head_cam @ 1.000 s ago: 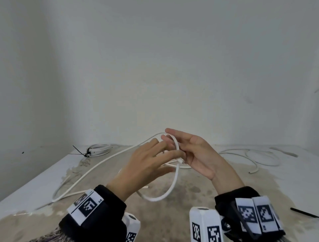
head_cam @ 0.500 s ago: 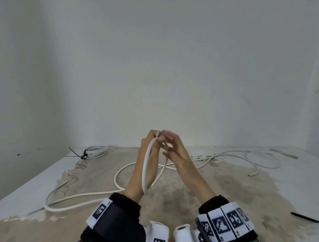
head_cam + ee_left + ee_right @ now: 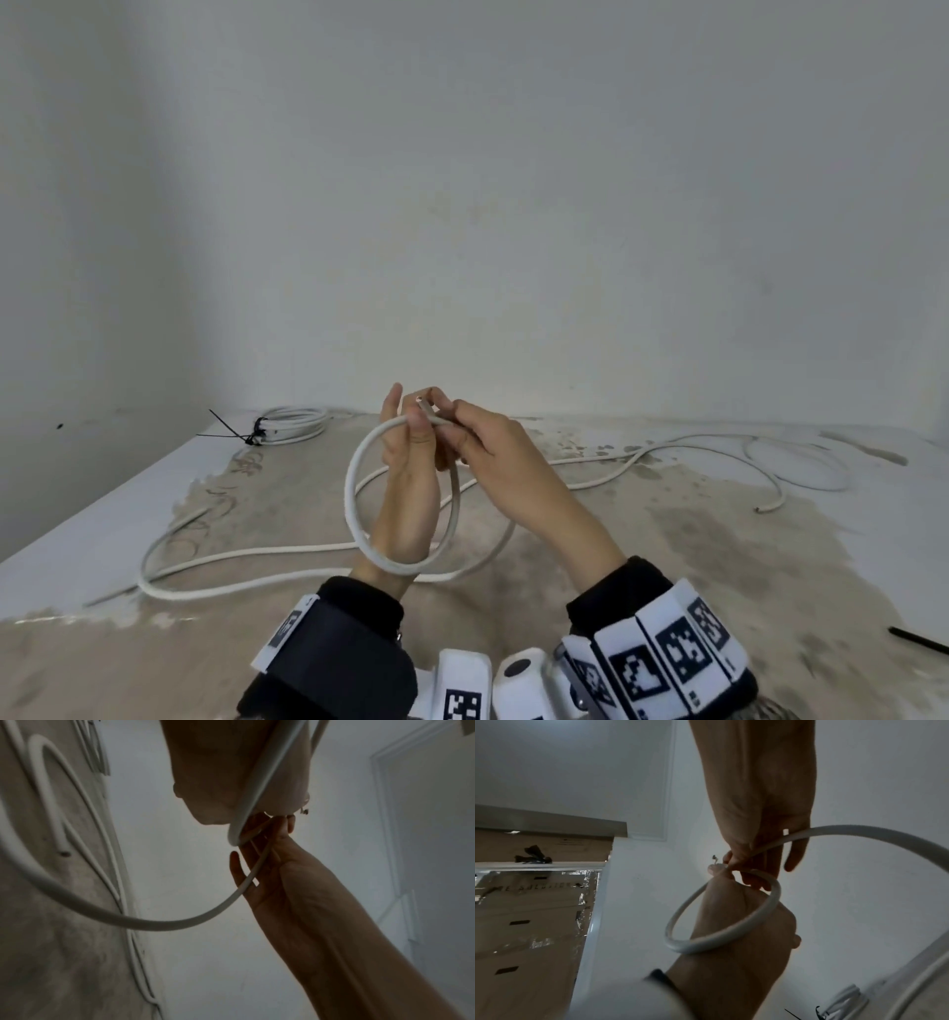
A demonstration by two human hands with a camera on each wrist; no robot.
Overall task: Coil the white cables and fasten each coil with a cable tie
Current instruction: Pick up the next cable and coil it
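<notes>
Coiling stage: first loop of the white cable (image 3: pixel 354 493) formed and held up at centre frame; the loop hangs round the left forearm, judged an early point for this cable.
Left hand (image 3: pixel 411 452): raised at centre, thumb and fingers (image 3: pixel 418 419) pinching the cable near its cut end, where the loop closes.
Right hand (image 3: pixel 493 457): just right of the left, touching it; its fingers curl round the same crossing point, and the cable runs across its palm in the left wrist view.
Cable slack: long run trailing on the surface (image 3: pixel 128 503), sweeping to lower left and back under the hands; judged still to be wound in.
Finished coil (image 3: pixel 292 429): upper left of the surface by the wall, bound with a black cable tie (image 3: pixel 246 437), tail sticking out; judged done.
Second loose cable (image 3: pixel 770 462): right of frame, lying uncoiled, cut end at mid right; whether it joins the held cable cannot be told.
Spare tie (image 3: pixel 919 640): thin black strip at lower right edge, well apart from the hands; probably for the coil in hand.
Remaining: wind in the slack, tie this coil, then deal with any cable left.
Containers: none seen; everything lies straight on the stained surface.
</notes>
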